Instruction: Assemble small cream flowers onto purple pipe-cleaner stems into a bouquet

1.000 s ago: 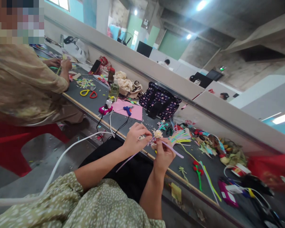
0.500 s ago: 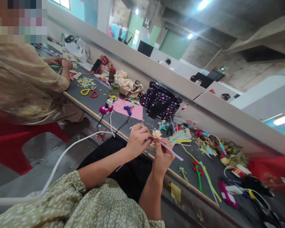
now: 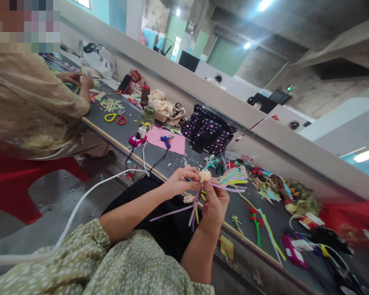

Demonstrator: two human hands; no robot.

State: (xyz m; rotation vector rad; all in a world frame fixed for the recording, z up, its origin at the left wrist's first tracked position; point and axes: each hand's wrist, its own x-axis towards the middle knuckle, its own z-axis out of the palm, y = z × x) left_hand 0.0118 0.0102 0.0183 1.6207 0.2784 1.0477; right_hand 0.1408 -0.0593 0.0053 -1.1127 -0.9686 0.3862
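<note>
Over the table's front edge, my left hand (image 3: 183,180) pinches a cream pipe-cleaner flower (image 3: 205,175) from the left side. From the right, my right hand (image 3: 215,203) grips the same flower just below its petals, with thumb and fingers closed. A purple pipe cleaner (image 3: 233,188) sticks out to the right past my right hand. Purple and yellow stems (image 3: 194,209) hang spread out under my hands, and a second cream bloom (image 3: 189,198) shows beside them. My fingers partly hide where the stems join. Just behind lies a bundle of pastel pipe cleaners (image 3: 235,176).
A blue glue gun (image 3: 166,141) rests on a pink sheet (image 3: 153,134). Beside it are a pink power strip (image 3: 137,141) and a white cable (image 3: 89,190) crossing to my left. A dotted bag (image 3: 207,129) stands behind. At left, another person's hands (image 3: 86,82) work.
My hands have turned the flower, and the purple and yellow stems below now show. The purple pipe cleaner on the right has swung up to nearly level.
</note>
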